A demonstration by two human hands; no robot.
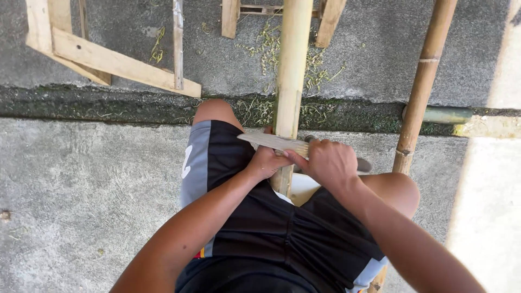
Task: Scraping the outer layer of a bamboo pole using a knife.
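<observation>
A pale yellow bamboo pole (291, 65) runs from the top of the view down between my knees. My left hand (265, 163) grips the pole's near end above my black shorts. A flat, pointed knife blade (269, 141) lies crosswise against the pole, pointing left. My right hand (328, 161) is closed around the knife's handle, just right of the pole. The pole's lowest part is hidden behind my hands.
A second, browner bamboo pole (423, 81) leans at the right, beside my right knee. A wooden frame of planks (114, 62) lies at the top left on the concrete. Green bamboo shavings (260, 51) are scattered around the pole near a mossy seam in the concrete.
</observation>
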